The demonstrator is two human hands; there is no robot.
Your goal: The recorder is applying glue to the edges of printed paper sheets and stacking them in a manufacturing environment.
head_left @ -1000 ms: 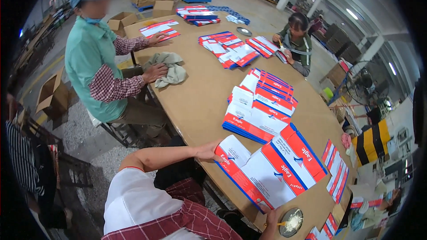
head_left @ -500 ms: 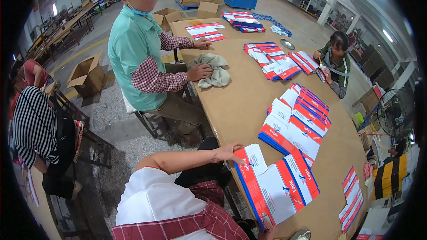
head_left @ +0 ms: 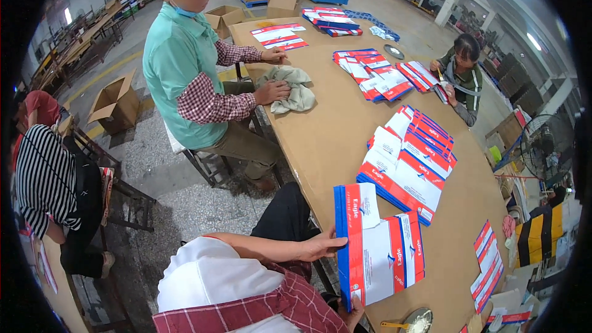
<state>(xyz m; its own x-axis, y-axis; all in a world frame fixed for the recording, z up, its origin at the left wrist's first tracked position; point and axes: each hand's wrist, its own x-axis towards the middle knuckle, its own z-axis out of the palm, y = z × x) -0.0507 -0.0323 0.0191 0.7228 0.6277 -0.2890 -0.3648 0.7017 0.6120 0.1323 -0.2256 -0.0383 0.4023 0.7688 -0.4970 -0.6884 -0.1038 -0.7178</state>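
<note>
Head view: your left hand [head_left: 322,248] lies flat, fingers spread, on the edge of a glossy red, white and blue bag stack [head_left: 379,250] at the near end of the smooth brown table [head_left: 327,139]. Your right hand [head_left: 353,312] curls under the stack's lower corner; its grip is mostly hidden, so you cannot tell.

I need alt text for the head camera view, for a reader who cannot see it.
A seated co-worker in a white cap rests one hand on a stack of red, white and blue flat bags at a long brown table. More such stacks lie along it, where two other people sit.
</note>
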